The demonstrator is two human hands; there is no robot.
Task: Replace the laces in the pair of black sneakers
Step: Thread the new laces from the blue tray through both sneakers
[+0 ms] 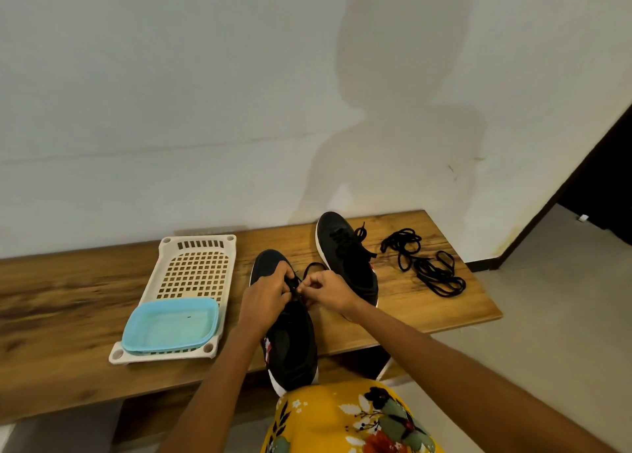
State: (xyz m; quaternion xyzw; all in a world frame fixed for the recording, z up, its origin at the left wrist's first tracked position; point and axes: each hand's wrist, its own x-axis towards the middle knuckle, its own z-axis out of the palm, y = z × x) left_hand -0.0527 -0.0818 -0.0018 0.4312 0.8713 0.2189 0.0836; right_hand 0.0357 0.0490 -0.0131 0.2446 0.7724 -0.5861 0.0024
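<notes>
You are pinching the lace on the near shoe with both your left hand and right hand, close together (the spare laces are lying far right); tugging unevenly risks dragging the shoe off the bench edge

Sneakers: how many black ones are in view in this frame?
2. The near sneaker lies at the bench's front edge, both hands working its lace. The far sneaker lies by the wall, left of the loose laces. None appears hidden.
</notes>
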